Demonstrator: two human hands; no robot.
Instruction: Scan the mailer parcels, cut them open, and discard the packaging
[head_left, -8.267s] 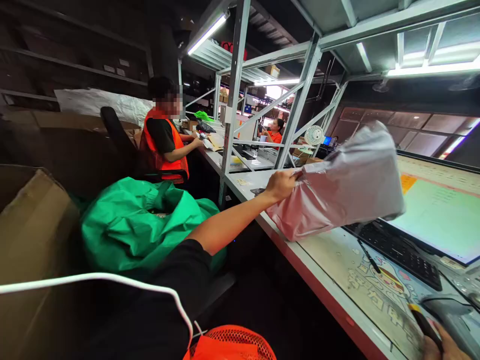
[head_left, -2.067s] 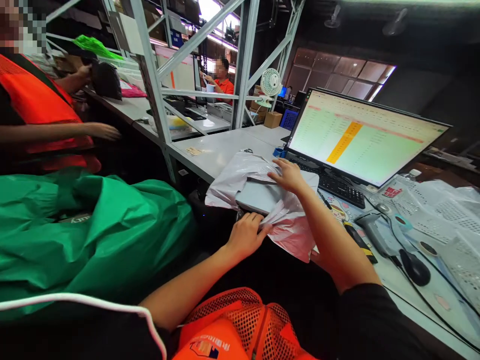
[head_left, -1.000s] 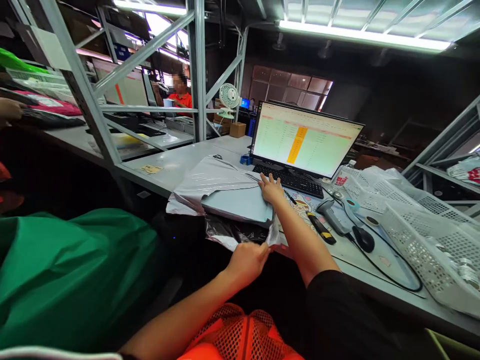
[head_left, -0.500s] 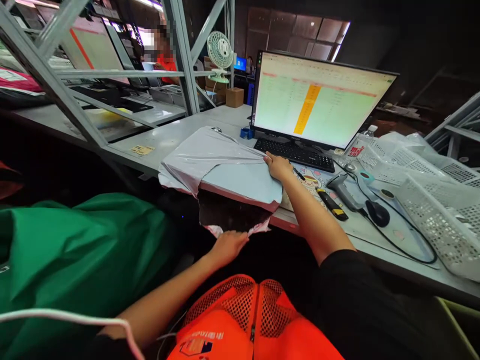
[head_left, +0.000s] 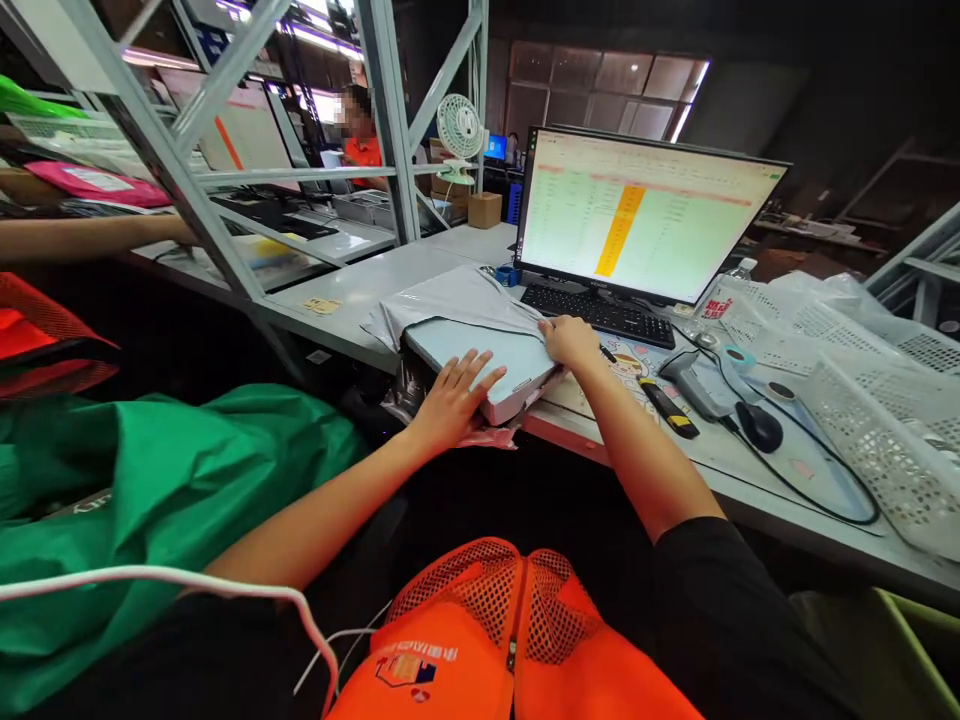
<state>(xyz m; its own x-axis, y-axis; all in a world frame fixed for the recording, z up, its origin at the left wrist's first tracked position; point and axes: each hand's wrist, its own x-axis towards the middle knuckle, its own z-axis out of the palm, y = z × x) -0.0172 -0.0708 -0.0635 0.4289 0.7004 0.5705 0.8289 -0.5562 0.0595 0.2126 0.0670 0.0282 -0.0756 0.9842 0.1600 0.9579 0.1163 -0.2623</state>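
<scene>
A pale blue flat box point(head_left: 480, 350) with a pinkish side lies at the desk's front edge, partly inside a torn white plastic mailing bag point(head_left: 457, 297). My left hand point(head_left: 454, 400) rests on the box's near left part, fingers spread. At the far right corner my right hand point(head_left: 570, 342) has its fingers closed on the bag's edge beside the box. The bag's dark inner side shows below the box at the left. What is in the box is hidden.
Behind stand a monitor point(head_left: 645, 225) and a keyboard point(head_left: 600, 312). To the right lie a box cutter point(head_left: 667, 408), a barcode scanner point(head_left: 694, 388), a mouse point(head_left: 759, 427) and white plastic baskets point(head_left: 885, 430). A metal frame post point(head_left: 386, 120) rises at the left; a co-worker's arm point(head_left: 90, 238) reaches in beyond it.
My left hand has let go of the bag's lower edge and moved up onto the box. More of the box shows, and the bag's opening has dropped. A co-worker's arm has appeared at left.
</scene>
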